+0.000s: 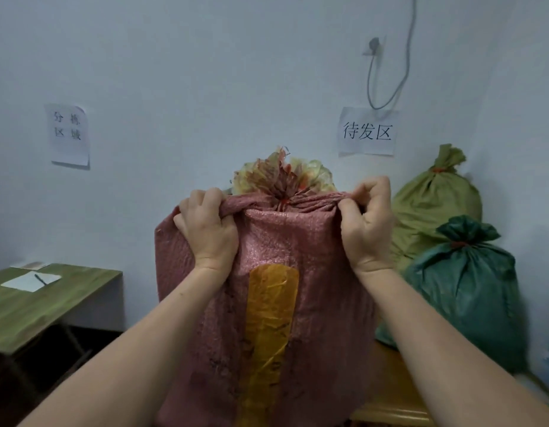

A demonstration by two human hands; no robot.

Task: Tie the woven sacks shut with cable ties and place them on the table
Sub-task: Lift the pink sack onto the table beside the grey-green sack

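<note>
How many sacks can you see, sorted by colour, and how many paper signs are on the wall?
Red sack: 1
Light green sack: 1
Dark green sack: 1
Paper signs: 2
Total: 5

Both bare forearms reach forward and up; the left hand [207, 229] and right hand [367, 224] are clenched, knuckles up, level with each other.

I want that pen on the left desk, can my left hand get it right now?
Probably not yet: the left hand is clenched on the pink sack; the pen lies well off to the left, though nothing blocks the way.
</note>
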